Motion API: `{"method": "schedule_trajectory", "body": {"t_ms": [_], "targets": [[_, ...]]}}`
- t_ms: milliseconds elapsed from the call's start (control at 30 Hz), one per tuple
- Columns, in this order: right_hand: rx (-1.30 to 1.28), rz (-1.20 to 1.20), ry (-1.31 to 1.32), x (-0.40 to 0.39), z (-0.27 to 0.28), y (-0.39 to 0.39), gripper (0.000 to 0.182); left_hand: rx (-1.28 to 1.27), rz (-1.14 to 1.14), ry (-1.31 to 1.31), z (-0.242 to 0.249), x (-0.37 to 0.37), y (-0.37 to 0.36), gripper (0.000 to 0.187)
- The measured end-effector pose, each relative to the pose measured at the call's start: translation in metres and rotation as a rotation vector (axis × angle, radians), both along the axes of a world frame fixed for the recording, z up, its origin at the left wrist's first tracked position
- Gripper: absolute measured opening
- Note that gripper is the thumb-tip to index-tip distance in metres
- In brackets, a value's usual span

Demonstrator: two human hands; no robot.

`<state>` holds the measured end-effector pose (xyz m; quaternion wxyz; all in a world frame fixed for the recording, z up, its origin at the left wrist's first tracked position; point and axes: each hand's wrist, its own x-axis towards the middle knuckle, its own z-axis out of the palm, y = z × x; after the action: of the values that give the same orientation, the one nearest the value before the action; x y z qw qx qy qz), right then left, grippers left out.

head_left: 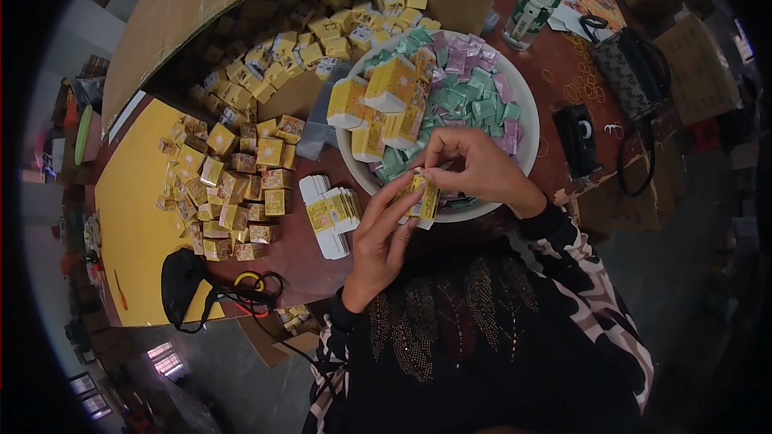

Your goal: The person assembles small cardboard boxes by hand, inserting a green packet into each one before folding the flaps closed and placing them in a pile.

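1 yellow box (423, 198) is being clamped by the left hand (378, 245). Its 12 o'clock end is being pinched by the right hand (476, 167).

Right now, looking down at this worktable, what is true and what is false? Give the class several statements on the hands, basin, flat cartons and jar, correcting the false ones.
1. The left hand and right hand are both at one small yellow box. True.
2. The white basin holds only green sachets. False: pink sachets and yellow boxes are in it too.
3. The flat cartons lie to the left of the basin. True.
4. The jar stands inside the basin. False: the jar is outside it, beyond the rim.
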<state>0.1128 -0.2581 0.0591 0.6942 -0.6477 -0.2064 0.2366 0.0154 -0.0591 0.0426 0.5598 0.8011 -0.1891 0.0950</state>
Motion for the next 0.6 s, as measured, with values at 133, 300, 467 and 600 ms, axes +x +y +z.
{"method": "schedule_trajectory", "body": {"t_ms": [133,300,467,600], "targets": [[-0.048,0.011,-0.035,0.002,0.007,-0.001,0.012,0.018,-0.004,-0.014,0.000,0.001,-0.001,0.045],[-0.072,0.047,-0.023,0.007,0.002,-0.006,0.011,-0.039,0.011,0.011,-0.004,0.000,0.000,0.041],[-0.116,0.076,-0.042,0.006,0.006,-0.009,0.025,-0.069,0.053,0.028,-0.002,-0.002,-0.001,0.038],[0.024,0.022,-0.054,-0.014,0.008,0.002,0.036,-0.110,0.143,0.011,-0.003,0.000,0.001,0.038]]}}
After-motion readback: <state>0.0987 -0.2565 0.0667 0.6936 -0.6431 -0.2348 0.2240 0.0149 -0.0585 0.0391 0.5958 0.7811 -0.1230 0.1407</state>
